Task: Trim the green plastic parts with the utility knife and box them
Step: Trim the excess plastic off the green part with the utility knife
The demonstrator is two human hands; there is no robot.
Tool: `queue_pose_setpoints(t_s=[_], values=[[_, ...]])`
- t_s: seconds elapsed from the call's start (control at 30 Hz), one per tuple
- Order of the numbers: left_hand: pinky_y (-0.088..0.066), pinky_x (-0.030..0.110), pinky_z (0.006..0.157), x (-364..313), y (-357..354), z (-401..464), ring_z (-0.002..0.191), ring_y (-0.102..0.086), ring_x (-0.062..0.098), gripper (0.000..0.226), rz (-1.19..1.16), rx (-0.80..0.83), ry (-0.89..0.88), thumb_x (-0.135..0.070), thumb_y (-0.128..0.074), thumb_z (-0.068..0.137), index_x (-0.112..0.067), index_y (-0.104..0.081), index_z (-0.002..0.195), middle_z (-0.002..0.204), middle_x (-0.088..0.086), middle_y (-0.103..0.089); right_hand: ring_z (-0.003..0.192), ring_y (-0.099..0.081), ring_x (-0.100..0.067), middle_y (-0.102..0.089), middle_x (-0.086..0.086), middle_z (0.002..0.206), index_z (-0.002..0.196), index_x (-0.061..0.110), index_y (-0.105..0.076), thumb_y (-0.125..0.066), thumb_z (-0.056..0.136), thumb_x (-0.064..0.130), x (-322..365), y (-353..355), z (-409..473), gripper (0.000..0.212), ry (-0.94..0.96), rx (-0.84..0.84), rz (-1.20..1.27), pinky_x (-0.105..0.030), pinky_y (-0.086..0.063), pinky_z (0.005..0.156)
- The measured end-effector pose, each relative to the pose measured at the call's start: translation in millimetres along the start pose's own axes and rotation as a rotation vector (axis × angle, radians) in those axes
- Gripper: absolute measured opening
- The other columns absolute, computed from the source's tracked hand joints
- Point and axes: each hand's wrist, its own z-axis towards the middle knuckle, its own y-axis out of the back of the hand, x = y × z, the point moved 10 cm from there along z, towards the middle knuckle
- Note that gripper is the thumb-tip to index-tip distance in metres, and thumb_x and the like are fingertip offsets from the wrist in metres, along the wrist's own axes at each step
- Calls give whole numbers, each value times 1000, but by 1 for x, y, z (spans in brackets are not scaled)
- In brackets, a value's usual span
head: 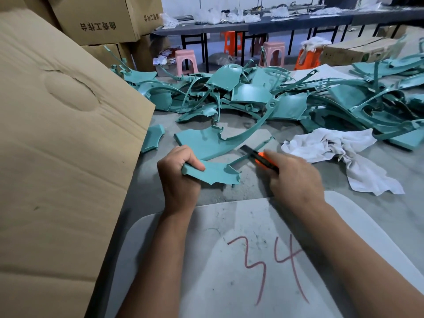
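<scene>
My left hand [177,177] grips a flat green plastic part [215,173] by its left edge, just above the grey floor. A thin green runner [250,154] sticks out from the part toward the upper right. My right hand [291,177] holds an orange and black utility knife [259,158], its tip pointing up-left and lying by that runner. Another flat green part [202,141] lies just beyond my hands. A big heap of green plastic parts [263,95] covers the floor further back. A large cardboard box flap [57,134] rises at my left.
A white rag [344,152] lies on the floor to the right. A grey board [241,260] marked "34" in red sits under my forearms. Stacked cartons [98,21] stand at the back left. Pink and orange stools [185,61] and a long table stand behind the heap.
</scene>
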Motion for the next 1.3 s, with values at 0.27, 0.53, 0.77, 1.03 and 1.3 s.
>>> queue_pose_setpoints(t_s=[0.27,0.53,0.77,1.03,1.3], values=[[-42,48,55,1,7,1,61,-56,32,27,13,-20,6,18,-51,70,-5,-56,55,59,11,-57,73,-57,-26,-61,9,84,131,42,-68,-59,99,34,2,15,-5,35,76,-84,13,-26,-27,54],[-39,42,53,-10,5,1,58,-52,30,29,33,3,-36,22,-53,67,-3,-56,54,56,10,-55,87,-62,-32,-62,1,91,135,41,-67,-68,92,15,-41,18,3,50,-161,-157,-90,-32,-38,62],[-35,40,53,-19,-4,1,57,-47,29,33,70,40,-87,30,-56,62,-1,-55,53,55,9,-51,70,-47,-18,-52,10,81,133,44,-66,-55,96,22,3,13,-8,44,19,-97,-58,-27,-28,54],[-37,41,53,-7,3,0,58,-51,27,34,63,13,-4,31,-55,66,-1,-56,54,57,11,-54,77,-58,-22,-54,13,84,134,46,-65,-66,95,25,14,8,-9,45,147,-34,29,-30,-36,56],[-34,40,54,-29,-5,2,59,-46,28,26,82,55,-129,17,-55,68,-4,-53,52,54,8,-50,67,-49,-15,-55,10,81,131,43,-68,-63,95,31,-10,21,-6,38,-4,-80,8,-27,-33,56]])
